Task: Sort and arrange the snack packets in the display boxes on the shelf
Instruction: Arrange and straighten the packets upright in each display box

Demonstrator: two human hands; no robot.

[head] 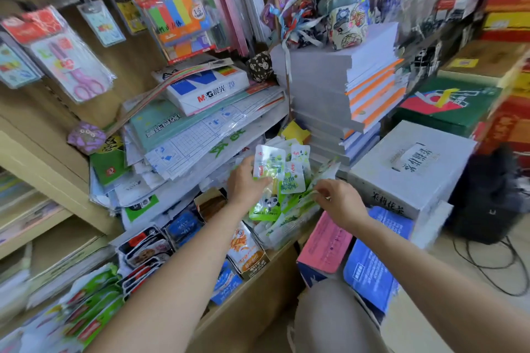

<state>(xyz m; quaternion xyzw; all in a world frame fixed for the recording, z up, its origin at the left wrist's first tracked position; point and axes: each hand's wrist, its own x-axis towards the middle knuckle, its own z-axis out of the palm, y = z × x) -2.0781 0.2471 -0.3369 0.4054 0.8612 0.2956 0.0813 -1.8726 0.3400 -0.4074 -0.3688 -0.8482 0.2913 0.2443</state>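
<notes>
We are in the sorting step, gathering the green-and-white snack packets into one bundle above their own display box (279,238). The box sits at the three o'clock end of the shelf (258,292), a little toward five o'clock of the picture's middle. Our left hand (246,184) comes in from seven o'clock, and its grip holds a fan of packets (271,165) upright, the tops spreading toward twelve o'clock. Our right hand (337,201), at three o'clock of that fan, has a narrow grip. Its thumb and forefinger seem to pinch the edge of a single packet (311,195), though blur leaves the contact uncertain. Under both hands a loose heap (268,209) of the same packets, one with a panda on it, lies tumbled in the box. At nine o'clock of it stand the orange packets (246,252) and, further on, the blue packets (183,226), filed in rows.

We judge the task part done: the neighbours are tidy, this box is not. The next move calls for bringing the single packet to the fan, face matching face, then squaring the edges. The bundle should then go down upright into the box, once the heap is lifted out or pushed to one wall. The foil looks slippery, so a firm pinch low on the fan seems wise.
</notes>
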